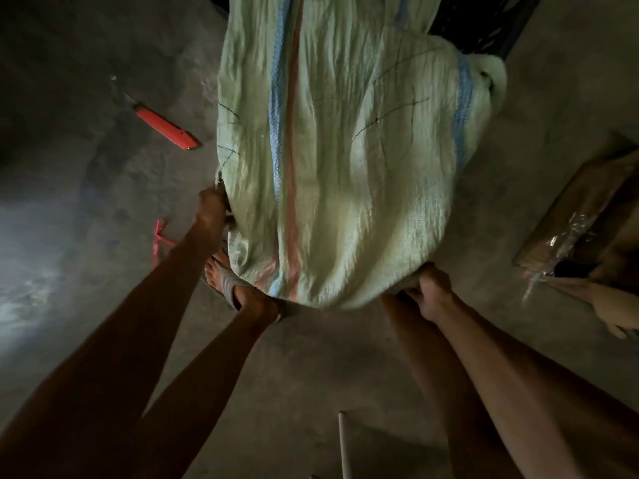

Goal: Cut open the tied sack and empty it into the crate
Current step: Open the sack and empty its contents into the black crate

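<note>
Sack (345, 160) upended toward dark crate (484, 29), bottom corners gripped by left hand (212, 202) and right hand (428, 285), both closed on cloth. Emptying step, seemingly; next, lifting higher and shaking.

A pale woven sack (339, 160) with blue and red stripes tilts, far end over a dark crate (484, 32).
</note>
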Action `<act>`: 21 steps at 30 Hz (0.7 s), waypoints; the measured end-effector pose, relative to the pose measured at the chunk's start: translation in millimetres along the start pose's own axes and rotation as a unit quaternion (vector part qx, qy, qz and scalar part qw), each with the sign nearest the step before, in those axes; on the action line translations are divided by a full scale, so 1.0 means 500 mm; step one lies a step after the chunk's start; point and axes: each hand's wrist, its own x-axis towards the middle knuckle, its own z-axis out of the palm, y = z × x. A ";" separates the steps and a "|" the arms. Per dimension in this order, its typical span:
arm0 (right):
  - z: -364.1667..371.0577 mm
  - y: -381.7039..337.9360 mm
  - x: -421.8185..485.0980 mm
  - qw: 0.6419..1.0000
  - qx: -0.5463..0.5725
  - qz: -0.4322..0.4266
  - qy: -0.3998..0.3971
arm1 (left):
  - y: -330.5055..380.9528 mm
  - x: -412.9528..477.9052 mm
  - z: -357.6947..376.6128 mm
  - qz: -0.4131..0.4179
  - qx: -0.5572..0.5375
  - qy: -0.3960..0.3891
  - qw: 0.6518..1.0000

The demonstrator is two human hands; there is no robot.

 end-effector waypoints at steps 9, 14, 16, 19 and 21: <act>-0.087 -0.132 -0.175 0.999 0.011 -0.026 -0.027 | 0.175 -0.260 0.050 0.045 0.010 0.010 0.999; -0.152 -0.238 -0.315 0.996 -0.007 -0.070 -0.046 | 0.255 -0.433 0.039 0.041 0.006 -0.001 0.999; -0.184 -0.268 -0.363 0.995 -0.017 -0.081 -0.053 | 0.283 -0.512 0.034 0.041 -0.009 0.025 0.999; -0.233 -0.287 -0.430 0.993 -0.038 -0.097 -0.057 | 0.308 -0.607 0.020 0.042 -0.032 0.046 0.998; -0.264 -0.287 -0.473 0.991 -0.053 -0.106 -0.053 | 0.315 -0.654 0.004 0.040 -0.039 0.054 0.997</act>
